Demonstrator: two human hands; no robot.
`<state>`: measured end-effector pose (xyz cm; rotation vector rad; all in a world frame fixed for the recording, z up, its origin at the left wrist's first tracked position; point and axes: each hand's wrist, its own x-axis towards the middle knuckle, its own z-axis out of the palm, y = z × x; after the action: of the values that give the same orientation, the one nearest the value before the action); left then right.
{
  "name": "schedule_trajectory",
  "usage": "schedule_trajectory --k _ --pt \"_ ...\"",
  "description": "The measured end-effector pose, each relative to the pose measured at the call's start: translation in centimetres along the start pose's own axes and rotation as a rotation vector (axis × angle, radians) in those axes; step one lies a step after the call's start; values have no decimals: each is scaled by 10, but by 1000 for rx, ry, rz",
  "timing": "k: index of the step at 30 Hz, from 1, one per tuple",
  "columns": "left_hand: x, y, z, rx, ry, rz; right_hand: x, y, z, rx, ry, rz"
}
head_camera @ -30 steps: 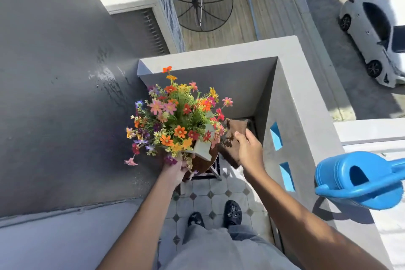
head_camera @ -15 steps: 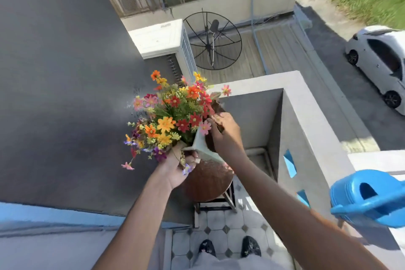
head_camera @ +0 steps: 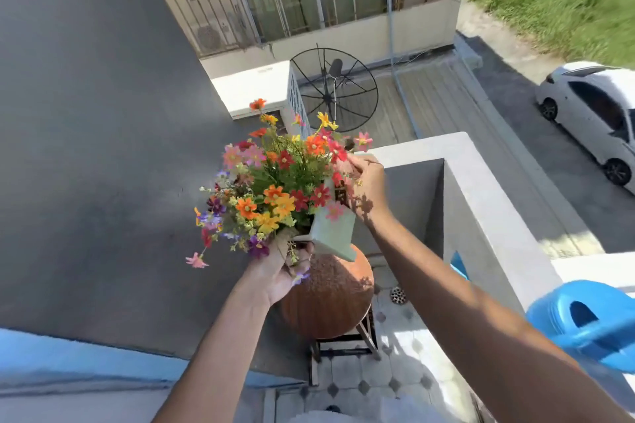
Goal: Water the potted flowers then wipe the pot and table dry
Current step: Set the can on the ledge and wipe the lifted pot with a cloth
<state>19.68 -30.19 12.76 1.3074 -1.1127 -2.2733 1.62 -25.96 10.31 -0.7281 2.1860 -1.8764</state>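
Balcony setting, viewed from above. Pale green pot (head_camera: pixel 335 235) of mixed flowers (head_camera: pixel 275 189) lifted clear of the round brown table (head_camera: pixel 330 299), held tilted above the table's far edge. Left hand (head_camera: pixel 280 269) under the pot's near-left lower corner, fingers curled narrow and gripping the pot. Right hand (head_camera: pixel 366 184) at the pot's far-right side, fingers bent inward among the blooms; a dark scrap shows just beyond the fingertips, but what it is, and whether it is gripped, cannot be told. Table top speckled and sunlit, carried on a dark frame standing on the tiled floor (head_camera: pixel 364 385) with small dark diamond insets. Round floor drain (head_camera: pixel 398 295) just right of the table. Grey wall (head_camera: pixel 103 148) along the left side; grey parapet (head_camera: pixel 481 216) with blue cut-outs along the right side and the far corner. Blue watering can (head_camera: pixel 584 319) resting on the parapet ledge at the right edge of view. Beyond the parapet: white air-conditioner unit (head_camera: pixel 257 89), black mesh dish antenna (head_camera: pixel 335 94), barred windows, a white car (head_camera: pixel 594 117) on the pavement, grass at the upper right.
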Motion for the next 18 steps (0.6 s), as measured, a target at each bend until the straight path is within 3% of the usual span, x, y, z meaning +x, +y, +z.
schedule_trajectory --k 5,8,11,13,15,18 --pt "2 12 14 -98 -22 -15 -48 -17 3 79 -49 -10" --pt "6 19 14 -165 9 -7 -92 -4 0 -3 -100 -136" --pt "13 21 11 -161 53 -22 -104 21 -7 0 -173 43" --pt "22 15 4 -173 78 -67 -100 36 -11 13 -133 190" --pt "23 10 4 -202 57 -82 -92 45 -10 -85 -72 170" --pt "21 7 10 -151 66 -9 -81 20 -5 -29 -42 129"
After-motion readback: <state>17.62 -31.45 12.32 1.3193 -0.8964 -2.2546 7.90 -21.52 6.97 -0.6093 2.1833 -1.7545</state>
